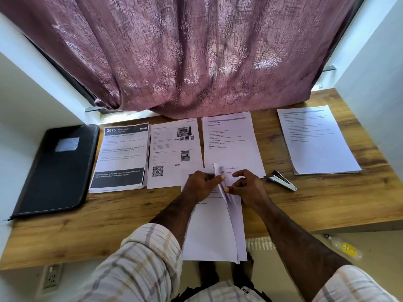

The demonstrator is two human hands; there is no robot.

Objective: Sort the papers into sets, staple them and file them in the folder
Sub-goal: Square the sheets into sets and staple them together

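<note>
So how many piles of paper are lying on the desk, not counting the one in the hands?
4. The dark-banner pile lies beside the folder, the photo page pile next, the text pile in the middle, the far-right pile past the stapler.

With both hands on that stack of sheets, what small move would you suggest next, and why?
Probably lift the top sheet free and lay it on its matching pile: the left hand and right hand are pinching apart the held stack, and four sorted piles lie behind it.

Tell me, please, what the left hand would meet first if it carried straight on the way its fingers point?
Probably the right hand: the left hand points rightward across the held stack of papers, whose lifted sheets it already pinches. Depth is unclear.
</note>
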